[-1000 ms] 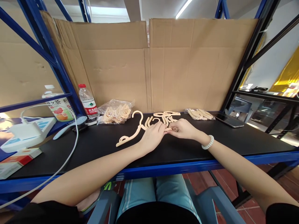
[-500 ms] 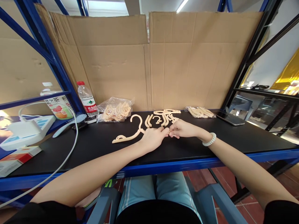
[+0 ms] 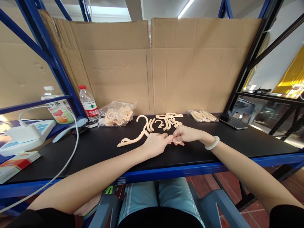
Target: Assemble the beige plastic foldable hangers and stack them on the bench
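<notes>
A cream plastic clothes hanger (image 3: pixel 133 139) lies low over the black tabletop, its hook pointing to the back and its left arm sticking out past my left hand. My left hand (image 3: pixel 156 144) is closed around the hanger's middle and right part. Pressed against it, my right hand (image 3: pixel 186 134) pinches the hanger's right end, and a small pale bit shows below the fingers. Most of the hanger's right arm is hidden by both hands. Just behind them lie loose hanger pieces (image 3: pixel 167 123): curved arms, small hooks and straight bars.
Bagged hanger parts (image 3: pixel 117 114) lie back left, and a second bag (image 3: pixel 203 116) back right by a phone (image 3: pixel 232 122). A water bottle (image 3: pixel 89 106), brush (image 3: pixel 68 129), power strip (image 3: pixel 30 136), white cable (image 3: pixel 75 148) and small box (image 3: pixel 19 164) occupy the left. Cardboard (image 3: pixel 114 63) walls the back.
The hanger has shifted slightly right and its hook has swung a little to the right. Both hands stay together, with the fingers slightly moved. The camera view has tilted a little.
</notes>
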A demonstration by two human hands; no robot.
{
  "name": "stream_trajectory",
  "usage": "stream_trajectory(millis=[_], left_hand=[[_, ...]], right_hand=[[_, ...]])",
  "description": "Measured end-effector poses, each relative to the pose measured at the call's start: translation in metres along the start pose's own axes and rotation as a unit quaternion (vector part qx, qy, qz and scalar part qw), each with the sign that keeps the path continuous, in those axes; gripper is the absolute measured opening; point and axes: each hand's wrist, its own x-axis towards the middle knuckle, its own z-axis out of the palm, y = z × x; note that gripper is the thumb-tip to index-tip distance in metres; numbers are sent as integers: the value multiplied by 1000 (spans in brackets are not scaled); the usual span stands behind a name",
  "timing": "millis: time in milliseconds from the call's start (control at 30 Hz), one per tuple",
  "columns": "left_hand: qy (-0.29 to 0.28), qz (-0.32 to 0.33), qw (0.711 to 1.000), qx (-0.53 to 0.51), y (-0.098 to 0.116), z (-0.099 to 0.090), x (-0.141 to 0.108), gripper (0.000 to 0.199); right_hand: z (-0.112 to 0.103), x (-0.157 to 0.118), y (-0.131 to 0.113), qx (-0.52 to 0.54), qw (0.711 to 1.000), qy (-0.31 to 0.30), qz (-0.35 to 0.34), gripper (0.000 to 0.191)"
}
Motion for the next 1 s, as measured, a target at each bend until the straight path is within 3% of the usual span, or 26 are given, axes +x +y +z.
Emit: stream_trajectory(millis=[667, 900, 1000], left_hand=[[5, 48, 999, 0, 2, -2, -1, 10], [19, 81, 996, 10, 1, -1, -2, 12], [33, 49, 998, 5, -1, -2, -3, 16]], right_hand=[[-2, 1, 4, 128, 985, -101, 54, 25], [-3, -1, 3, 139, 982, -123, 36, 28], [-5, -2, 1, 98, 990, -95, 17, 30]])
